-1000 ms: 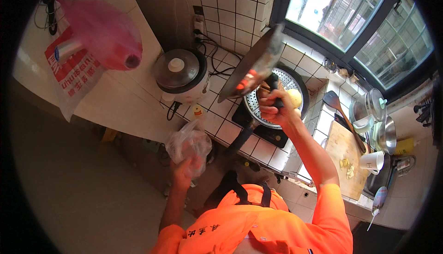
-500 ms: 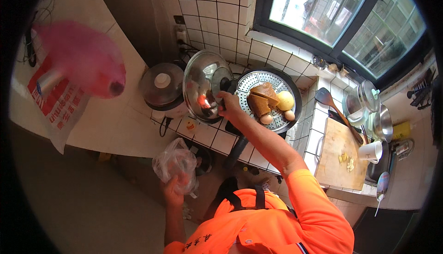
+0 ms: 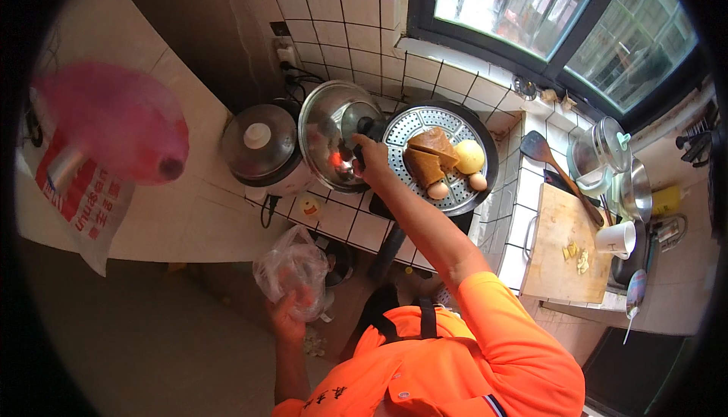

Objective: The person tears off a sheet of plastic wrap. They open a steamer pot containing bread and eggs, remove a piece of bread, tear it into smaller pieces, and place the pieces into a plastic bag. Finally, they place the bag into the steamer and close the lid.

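My right hand (image 3: pixel 371 161) is closed on the black knob of a shiny metal lid (image 3: pixel 322 125), holding it tilted at the left side of a black pan (image 3: pixel 491 152). Inside the pan sits a perforated metal steamer tray (image 3: pixel 403 130). On the tray lie brown cake-like pieces (image 3: pixel 425 165), a round yellow bun-like item (image 3: pixel 470 157) and two eggs (image 3: pixel 437 190). Lower left, my left hand (image 3: pixel 288 318) grips a crumpled clear plastic bag (image 3: pixel 297 269) below counter level; its fingers are partly hidden by the bag, whose contents I cannot make out.
A lidded electric cooker (image 3: pixel 259 161) stands left of the lid. The pan's handle (image 3: pixel 387 254) juts toward me. At right are a cutting board (image 3: pixel 553 227) with chopped pieces, a spatula (image 3: pixel 565 174) and a white mug (image 3: pixel 616 239). A pink-red bag (image 3: pixel 114 121) lies on the left counter.
The view has shifted slightly. My right hand still holds the lid beside the pan, and my left hand still holds the bag; little else has changed.
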Tool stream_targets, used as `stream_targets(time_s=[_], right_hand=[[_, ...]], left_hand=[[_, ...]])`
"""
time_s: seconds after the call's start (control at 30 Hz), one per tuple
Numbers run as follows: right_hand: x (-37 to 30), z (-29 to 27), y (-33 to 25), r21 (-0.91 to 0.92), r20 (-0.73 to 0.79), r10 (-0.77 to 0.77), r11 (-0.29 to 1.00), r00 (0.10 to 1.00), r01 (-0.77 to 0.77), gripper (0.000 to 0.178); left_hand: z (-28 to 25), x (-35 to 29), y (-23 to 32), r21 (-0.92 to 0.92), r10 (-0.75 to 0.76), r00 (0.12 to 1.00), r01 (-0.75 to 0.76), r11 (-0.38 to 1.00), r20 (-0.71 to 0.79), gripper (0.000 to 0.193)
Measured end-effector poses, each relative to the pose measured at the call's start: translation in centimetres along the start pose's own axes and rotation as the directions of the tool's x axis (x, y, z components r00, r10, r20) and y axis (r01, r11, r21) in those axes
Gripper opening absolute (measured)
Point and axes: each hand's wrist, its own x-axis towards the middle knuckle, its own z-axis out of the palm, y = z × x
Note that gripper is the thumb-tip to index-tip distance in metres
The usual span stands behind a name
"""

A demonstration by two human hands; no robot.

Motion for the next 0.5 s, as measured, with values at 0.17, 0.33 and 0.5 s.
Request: stream_targets(time_s=[0.17, 0.33, 0.5], right_hand=[[-0.3, -0.5, -0.7, -0.041, 0.045, 0.039, 0.998, 0.998, -0.038, 0.032], [0.0, -1.1, -0.3, 0.043, 0.07, 0.1, 0.994, 0.992, -0.104, 0.03], [0.5, -1.9, 0.4, 0.04, 0.191, 0.04, 0.998, 0.981, -0.048, 0.037]], left_hand=[[0.9, 0.6, -0.3, -0.052, -0.006, 1.0, 0.006, 0.999, 0.01, 0.049], [0.7, 1.5, -0.3, -0.006, -0.049, 0.997, 0.05, 0.999, 0.066, 0.049], [1.5, 1.5, -0.3, 0.018, -0.019, 1.0, 0.019, 1.0, 0.016, 0.051]])
